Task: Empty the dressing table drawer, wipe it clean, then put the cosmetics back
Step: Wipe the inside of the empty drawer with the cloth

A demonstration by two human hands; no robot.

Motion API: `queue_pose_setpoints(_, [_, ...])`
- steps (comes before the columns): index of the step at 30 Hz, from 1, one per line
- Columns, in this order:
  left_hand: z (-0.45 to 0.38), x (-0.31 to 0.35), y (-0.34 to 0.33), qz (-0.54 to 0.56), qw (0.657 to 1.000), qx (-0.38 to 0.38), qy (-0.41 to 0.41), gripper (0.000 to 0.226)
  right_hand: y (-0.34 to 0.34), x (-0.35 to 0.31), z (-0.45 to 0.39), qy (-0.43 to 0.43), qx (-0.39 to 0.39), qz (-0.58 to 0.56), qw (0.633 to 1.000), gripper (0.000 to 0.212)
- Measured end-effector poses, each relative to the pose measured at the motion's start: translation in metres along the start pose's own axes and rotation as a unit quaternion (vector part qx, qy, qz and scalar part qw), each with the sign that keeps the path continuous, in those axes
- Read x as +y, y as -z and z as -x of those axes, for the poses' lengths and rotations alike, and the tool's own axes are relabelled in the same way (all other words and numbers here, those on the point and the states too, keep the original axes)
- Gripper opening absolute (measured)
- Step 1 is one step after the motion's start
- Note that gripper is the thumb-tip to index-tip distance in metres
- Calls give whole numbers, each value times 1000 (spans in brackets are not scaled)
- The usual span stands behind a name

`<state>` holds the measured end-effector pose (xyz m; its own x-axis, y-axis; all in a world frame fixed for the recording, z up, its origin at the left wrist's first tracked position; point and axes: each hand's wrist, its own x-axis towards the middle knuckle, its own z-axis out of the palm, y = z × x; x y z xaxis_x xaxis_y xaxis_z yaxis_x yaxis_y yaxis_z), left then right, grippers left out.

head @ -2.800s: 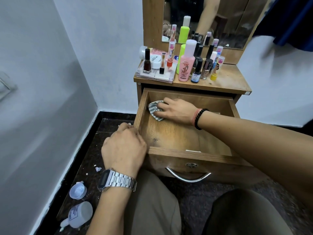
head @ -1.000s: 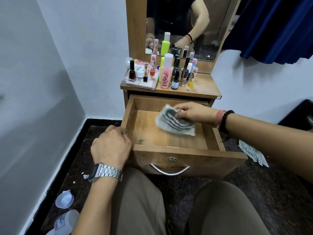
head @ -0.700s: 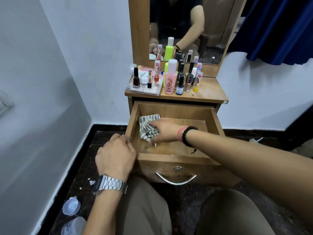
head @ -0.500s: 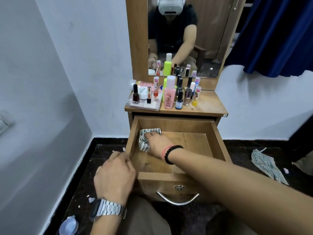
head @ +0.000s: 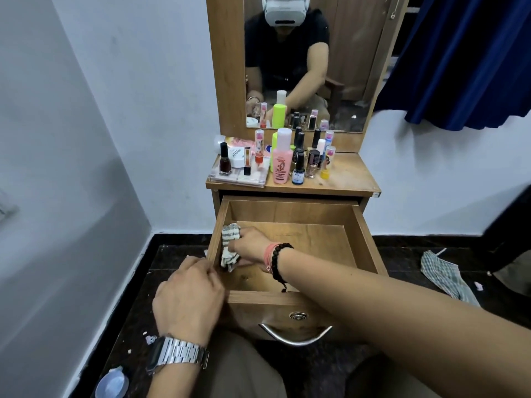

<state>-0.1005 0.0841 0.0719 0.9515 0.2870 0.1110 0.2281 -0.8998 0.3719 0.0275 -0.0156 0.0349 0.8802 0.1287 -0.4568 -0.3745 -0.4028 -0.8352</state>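
Drawer [head: 365,239] pulled out, floor bare w/ striped cloth [head: 228,247] at its left wall. Right hand [head: 250,247] curled on cloth. Left hand [head: 188,297] grips drawer's left front corner. Cosmetics [head: 283,159] up on tabletop; small blue bottle [head: 298,169] label reads approx "NYL", other labels too small to read.

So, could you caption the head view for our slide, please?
Right hand wipes the drawer's left side with a striped cloth.

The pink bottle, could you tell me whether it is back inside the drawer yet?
No, the pink bottle stands on the tabletop above the open drawer.
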Motion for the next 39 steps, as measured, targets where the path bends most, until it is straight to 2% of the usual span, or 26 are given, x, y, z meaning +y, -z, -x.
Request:
queue_pose_setpoints(3, [0,1,0,6,1000,-4,3,24,7,6,0,-3,-19,-38,999,27])
queue_pose_setpoints(8, [1,-1,0,5,1000,0,0,23,17,-5,-11,30,71,-122,990,28])
queue_pose_setpoints(12, [-1,-2,-1,10,1000,-1,3,24,4,-12,-8,-2,28,-152,988,46])
queue_pose_setpoints(14, [-1,-2,-1,9,1000,-2,2,24,-2,-7,-3,-4,17,-126,992,47])
queue_pose_setpoints(16, [-1,-1,-2,5,1000,-6,2,24,0,-1,1,6,4,-71,997,43])
queue_pose_setpoints(18, [-1,-2,-2,3,1000,-10,2,25,8,2,5,5,-25,-73,997,37])
queue_pose_setpoints(19, [-2,-2,-2,4,1000,-11,3,25,13,1,6,6,-27,-88,996,34])
queue_pose_setpoints(23, [-1,-2,-3,16,1000,-11,1,26,24,-3,-3,13,47,-202,978,31])
queue_pose_setpoints(27, [-2,-2,-3,18,1000,-4,4,25,9,-11,0,-27,-15,-286,958,20])
queue_pose_setpoints(31, [-2,-2,-4,11,1000,0,4,25,3,-7,3,-47,-25,-201,978,9])
queue_pose_setpoints(35, [-2,-1,-4,8,1000,5,5,25,7,-4,16,-76,-96,-144,982,7])
queue_pose_setpoints(39, [-2,-1,-4,9,1000,7,3,25,4,0,28,-96,-143,-84,981,36])
